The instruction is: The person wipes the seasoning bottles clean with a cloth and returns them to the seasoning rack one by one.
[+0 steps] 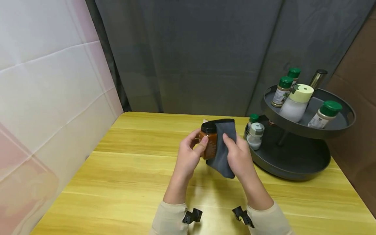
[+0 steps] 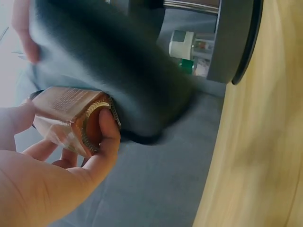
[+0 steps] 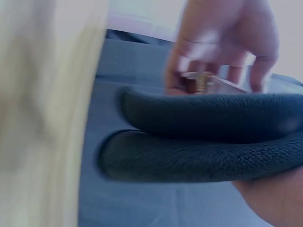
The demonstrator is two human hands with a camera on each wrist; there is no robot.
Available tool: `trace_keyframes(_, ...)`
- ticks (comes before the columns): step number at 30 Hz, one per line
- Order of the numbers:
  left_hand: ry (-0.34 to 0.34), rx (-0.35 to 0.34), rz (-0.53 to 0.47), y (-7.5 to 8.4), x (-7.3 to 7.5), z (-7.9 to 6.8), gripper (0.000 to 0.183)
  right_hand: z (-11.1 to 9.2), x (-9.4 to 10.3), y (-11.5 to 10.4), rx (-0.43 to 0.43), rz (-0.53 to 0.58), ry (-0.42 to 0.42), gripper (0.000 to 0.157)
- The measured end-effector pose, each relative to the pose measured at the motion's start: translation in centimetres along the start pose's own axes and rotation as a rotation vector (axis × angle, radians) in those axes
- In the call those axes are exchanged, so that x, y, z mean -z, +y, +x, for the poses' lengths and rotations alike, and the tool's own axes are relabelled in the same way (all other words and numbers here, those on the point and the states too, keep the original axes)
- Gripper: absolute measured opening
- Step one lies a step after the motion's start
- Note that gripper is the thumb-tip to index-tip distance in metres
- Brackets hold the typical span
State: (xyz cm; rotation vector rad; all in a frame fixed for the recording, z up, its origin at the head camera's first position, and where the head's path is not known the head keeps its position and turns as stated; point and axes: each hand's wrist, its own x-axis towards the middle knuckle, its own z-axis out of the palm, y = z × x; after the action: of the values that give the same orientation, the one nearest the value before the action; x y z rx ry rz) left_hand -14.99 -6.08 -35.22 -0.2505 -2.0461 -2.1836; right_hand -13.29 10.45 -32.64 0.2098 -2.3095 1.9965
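Note:
Above the table, my left hand (image 1: 189,153) grips a small jar (image 1: 210,147) with a black lid and reddish-brown contents. In the left wrist view the jar (image 2: 66,113) lies sideways, with fingers on its base and the thumb near the lid end. My right hand (image 1: 239,156) holds a folded dark grey cloth (image 1: 224,150) against the jar's right side, thumb on top. The cloth (image 3: 203,161) shows two thick folds in the right wrist view and hides most of the right hand. Behind it the left hand (image 3: 227,38) appears around the jar.
A dark two-tier round rack (image 1: 290,171) stands at the right. Its upper tier bears several green-capped shakers and a pale-capped bottle (image 1: 296,101); a white-capped shaker (image 1: 255,135) sits on the lower tier. Grey curtain (image 1: 188,58) hangs behind the wooden table (image 1: 132,182).

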Motion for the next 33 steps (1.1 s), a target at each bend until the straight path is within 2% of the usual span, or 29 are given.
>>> trace_keyframes(2, -0.001, 0.008, -0.003, 0.0, -0.1, 0.0, 0.035, -0.2, 0.0, -0.4, 0.049, 0.014, 0.042, 0.036)
trace_keyframes(4, 0.007, 0.005, -0.002, 0.0, -0.1, 0.0, 0.035, -0.3, -0.1, -0.4, 0.057, -0.007, 0.044, 0.036)
trace_keyframes(9, 0.036, -0.009, -0.016, 0.3, 0.0, 0.3, 0.035, -0.2, -0.4, 0.6, -0.064, -0.122, -0.048, 0.036)
trace_keyframes(13, 0.041, -0.004, -0.03, 0.4, 0.1, 0.3, 0.035, 0.1, -0.1, 0.8, -0.139, -0.148, -0.106, 0.037)
trace_keyframes(15, 0.036, -0.004, -0.026, 0.4, 0.1, 0.2, 0.035, 0.2, 0.1, 0.5, -0.11, -0.135, -0.079, 0.037)
trace_keyframes(19, 0.011, 0.002, -0.021, 0.3, -0.1, 0.2, 0.033, 0.1, 0.2, -0.3, 0.013, -0.09, 0.052, 0.033)
trace_keyframes(21, 0.002, 0.003, -0.019, 0.3, -0.1, 0.2, 0.033, 0.0, 0.2, -0.4, 0.044, -0.082, 0.083, 0.032)
trace_keyframes(23, 0.003, 0.001, -0.019, 0.4, -0.2, 0.2, 0.034, -0.1, 0.1, -0.2, 0.033, -0.088, 0.062, 0.032)
trace_keyframes(27, 0.015, -0.017, -0.011, 0.7, -0.1, 0.3, 0.036, 0.1, 0.1, 0.5, -0.071, -0.128, -0.052, 0.038)
trace_keyframes(29, 0.014, -0.02, -0.005, 0.8, -0.1, 0.3, 0.037, 0.3, 0.2, 0.6, -0.113, -0.139, -0.081, 0.039)
trace_keyframes(31, 0.005, -0.014, -0.001, 0.8, -0.1, 0.4, 0.037, 0.4, 0.3, 0.5, -0.11, -0.135, -0.059, 0.038)
trace_keyframes(33, -0.009, -0.005, 0.008, 0.6, -0.2, 0.4, 0.037, 0.4, 0.3, 0.3, -0.073, -0.105, 0.006, 0.035)
